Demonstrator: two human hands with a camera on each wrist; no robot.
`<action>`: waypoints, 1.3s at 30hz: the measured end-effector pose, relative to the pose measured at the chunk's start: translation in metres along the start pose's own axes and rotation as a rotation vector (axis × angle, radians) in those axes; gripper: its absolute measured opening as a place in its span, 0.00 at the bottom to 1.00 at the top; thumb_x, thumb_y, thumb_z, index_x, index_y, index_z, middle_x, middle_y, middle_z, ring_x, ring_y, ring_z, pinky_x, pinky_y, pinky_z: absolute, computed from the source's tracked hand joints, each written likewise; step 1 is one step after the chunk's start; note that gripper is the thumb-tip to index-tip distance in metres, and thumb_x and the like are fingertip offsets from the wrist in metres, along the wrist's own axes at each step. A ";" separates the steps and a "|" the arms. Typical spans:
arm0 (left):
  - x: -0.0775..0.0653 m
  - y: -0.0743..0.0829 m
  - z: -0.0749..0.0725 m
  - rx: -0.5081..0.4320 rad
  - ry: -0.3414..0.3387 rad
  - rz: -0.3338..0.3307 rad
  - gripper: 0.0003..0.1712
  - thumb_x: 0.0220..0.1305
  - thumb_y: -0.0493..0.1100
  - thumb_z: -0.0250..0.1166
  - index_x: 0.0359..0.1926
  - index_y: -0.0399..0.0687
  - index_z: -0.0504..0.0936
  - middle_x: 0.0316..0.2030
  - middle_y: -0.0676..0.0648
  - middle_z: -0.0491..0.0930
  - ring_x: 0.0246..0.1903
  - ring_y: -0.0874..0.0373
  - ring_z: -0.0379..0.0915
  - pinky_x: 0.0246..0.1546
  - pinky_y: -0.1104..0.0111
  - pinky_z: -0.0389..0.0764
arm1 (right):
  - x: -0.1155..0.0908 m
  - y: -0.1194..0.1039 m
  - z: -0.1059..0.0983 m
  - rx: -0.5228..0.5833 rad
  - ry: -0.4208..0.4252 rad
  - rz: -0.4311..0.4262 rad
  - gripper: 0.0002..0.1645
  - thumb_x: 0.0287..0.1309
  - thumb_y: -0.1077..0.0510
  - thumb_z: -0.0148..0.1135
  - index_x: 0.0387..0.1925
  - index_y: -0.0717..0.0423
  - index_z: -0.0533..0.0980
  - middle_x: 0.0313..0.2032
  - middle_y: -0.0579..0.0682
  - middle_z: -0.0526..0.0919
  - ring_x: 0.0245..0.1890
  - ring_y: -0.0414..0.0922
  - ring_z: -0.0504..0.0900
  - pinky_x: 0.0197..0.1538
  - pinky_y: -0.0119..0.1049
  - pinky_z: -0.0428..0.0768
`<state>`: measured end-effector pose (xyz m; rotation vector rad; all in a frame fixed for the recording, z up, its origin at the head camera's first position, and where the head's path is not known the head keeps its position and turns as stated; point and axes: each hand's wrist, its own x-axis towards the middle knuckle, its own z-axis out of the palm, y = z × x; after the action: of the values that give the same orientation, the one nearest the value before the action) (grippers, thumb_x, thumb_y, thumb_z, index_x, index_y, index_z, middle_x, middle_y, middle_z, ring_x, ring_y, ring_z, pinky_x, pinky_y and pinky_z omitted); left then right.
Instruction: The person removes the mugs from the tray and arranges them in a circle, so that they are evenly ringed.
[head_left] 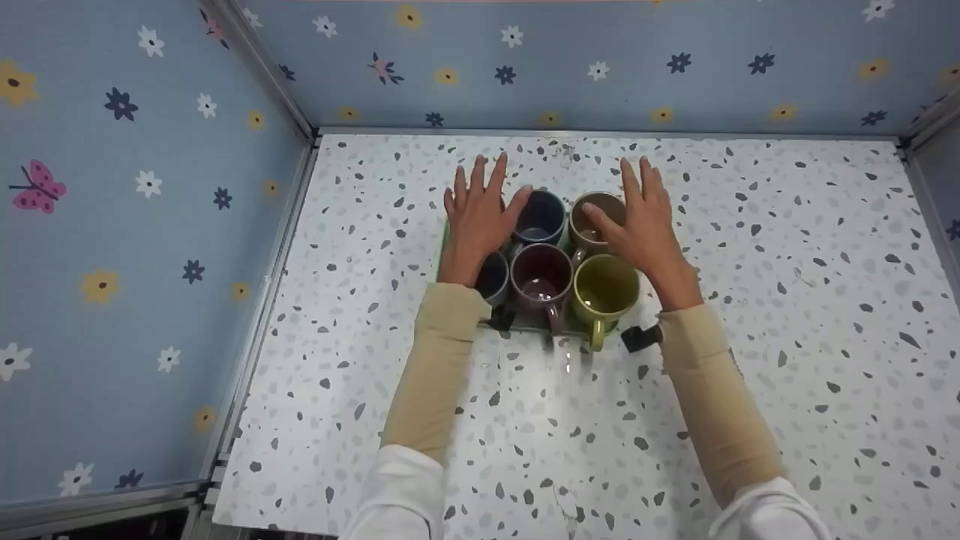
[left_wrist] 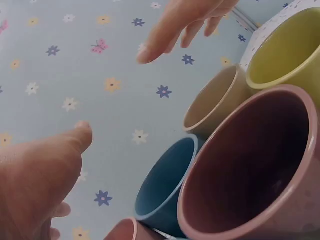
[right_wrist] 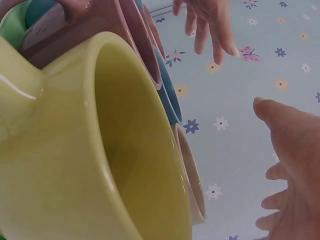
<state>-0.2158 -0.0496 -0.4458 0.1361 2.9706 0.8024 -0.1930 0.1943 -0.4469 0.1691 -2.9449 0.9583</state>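
Several mugs stand close together on a green tray [head_left: 442,244]. In the head view my left hand [head_left: 480,221], fingers spread, is over the left mugs and partly hides a dark blue mug [head_left: 492,277]. Near its thumb is a blue mug [head_left: 540,214]. My right hand [head_left: 649,232] is over the right side, its thumb above the beige mug [head_left: 589,217]. A maroon mug [head_left: 541,274] and a yellow-green mug [head_left: 606,285] sit in the front row, handles toward me. The left wrist view shows a pink mug rim [left_wrist: 125,231]. Neither hand grips a mug.
The white speckled table [head_left: 810,337] extends around the tray. Blue flowered panels stand at the back [head_left: 555,75] and on the left [head_left: 150,247]. Dark wrist-camera mounts [head_left: 640,339] jut from the sleeves near the front mugs.
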 end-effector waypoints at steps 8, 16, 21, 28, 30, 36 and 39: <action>-0.004 -0.018 -0.005 -0.123 0.066 0.017 0.35 0.71 0.64 0.40 0.73 0.58 0.55 0.70 0.45 0.58 0.71 0.45 0.48 0.68 0.50 0.53 | -0.002 0.003 -0.001 0.146 0.047 -0.100 0.48 0.60 0.39 0.58 0.73 0.52 0.52 0.73 0.57 0.48 0.73 0.54 0.50 0.70 0.56 0.54; -0.012 -0.046 -0.013 -0.282 0.075 -0.053 0.33 0.72 0.62 0.39 0.70 0.51 0.61 0.65 0.43 0.64 0.66 0.49 0.60 0.66 0.56 0.61 | -0.005 0.005 0.000 0.203 0.117 -0.134 0.41 0.61 0.43 0.59 0.71 0.54 0.58 0.70 0.56 0.57 0.68 0.52 0.61 0.67 0.50 0.63; -0.016 -0.064 -0.014 -0.337 0.090 -0.122 0.32 0.73 0.61 0.37 0.69 0.50 0.63 0.63 0.44 0.67 0.64 0.51 0.63 0.64 0.57 0.63 | -0.007 0.008 0.001 0.230 0.142 -0.163 0.39 0.62 0.45 0.59 0.69 0.55 0.60 0.68 0.57 0.61 0.66 0.51 0.64 0.65 0.49 0.65; -0.023 -0.087 -0.010 -0.364 0.069 -0.151 0.25 0.74 0.50 0.43 0.64 0.42 0.68 0.55 0.40 0.73 0.55 0.50 0.70 0.56 0.57 0.71 | -0.011 0.009 0.002 0.229 0.147 -0.194 0.37 0.62 0.45 0.58 0.68 0.54 0.61 0.66 0.57 0.63 0.63 0.51 0.66 0.64 0.49 0.66; -0.026 -0.093 -0.007 -0.345 0.052 -0.154 0.22 0.74 0.44 0.45 0.62 0.40 0.70 0.53 0.39 0.75 0.53 0.48 0.71 0.55 0.57 0.71 | -0.012 0.009 0.001 0.242 0.147 -0.199 0.37 0.62 0.45 0.58 0.68 0.53 0.62 0.66 0.57 0.63 0.63 0.52 0.66 0.64 0.49 0.65; -0.034 -0.107 0.001 -0.304 -0.052 -0.200 0.21 0.70 0.34 0.44 0.60 0.38 0.71 0.50 0.37 0.77 0.49 0.47 0.73 0.54 0.56 0.71 | -0.015 0.010 0.003 0.283 0.142 -0.204 0.36 0.62 0.47 0.59 0.68 0.54 0.62 0.65 0.57 0.65 0.62 0.54 0.68 0.64 0.48 0.66; -0.039 -0.111 0.005 -0.276 -0.124 -0.252 0.23 0.68 0.33 0.43 0.62 0.38 0.69 0.50 0.36 0.77 0.47 0.46 0.73 0.51 0.55 0.72 | -0.017 0.011 0.003 0.295 0.144 -0.208 0.36 0.62 0.47 0.59 0.68 0.54 0.63 0.64 0.57 0.66 0.62 0.54 0.69 0.64 0.49 0.67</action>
<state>-0.1848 -0.1464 -0.5048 -0.1905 2.6569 1.1080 -0.1774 0.2030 -0.4568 0.3884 -2.5817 1.3037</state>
